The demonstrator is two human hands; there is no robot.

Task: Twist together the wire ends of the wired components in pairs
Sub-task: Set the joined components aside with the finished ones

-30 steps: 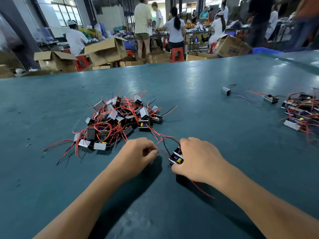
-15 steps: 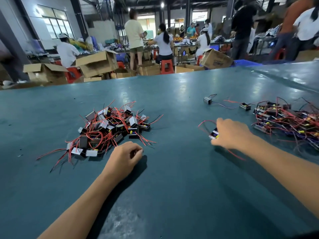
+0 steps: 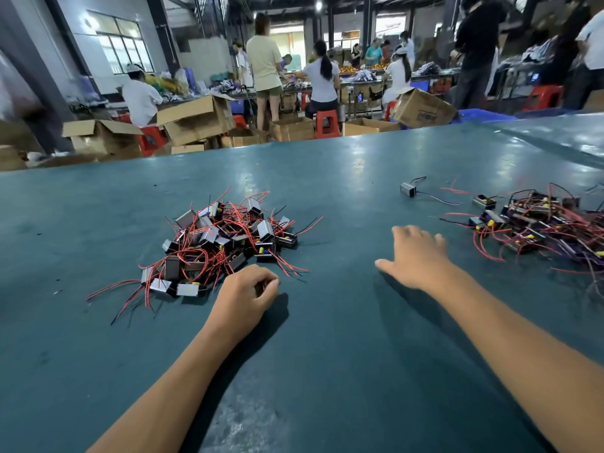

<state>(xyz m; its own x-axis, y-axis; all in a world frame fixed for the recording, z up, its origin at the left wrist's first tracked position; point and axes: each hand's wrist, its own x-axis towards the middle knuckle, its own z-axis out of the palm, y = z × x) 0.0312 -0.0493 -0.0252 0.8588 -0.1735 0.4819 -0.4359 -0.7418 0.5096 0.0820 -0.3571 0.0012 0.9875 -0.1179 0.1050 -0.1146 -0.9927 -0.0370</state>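
Note:
A heap of small wired components [image 3: 222, 240] with red and black leads lies on the green table [image 3: 327, 354], left of centre. My left hand [image 3: 245, 295] rests on the table just below that heap, fingers curled, holding nothing that I can see. My right hand [image 3: 418, 256] hovers flat over bare table, fingers spread and blurred, holding nothing. A second pile of wired components [image 3: 536, 223] lies at the right, a short way beyond my right hand.
Two single components [image 3: 408, 189] [image 3: 483, 201] lie apart near the right pile. Beyond the table's far edge stand open cardboard boxes [image 3: 196, 119], red stools [image 3: 327, 122] and several people at workbenches.
My right hand carried a component from beside my left hand over to the right pile and has let it go. It is now drawn back, fingers spread. My left hand stayed put.

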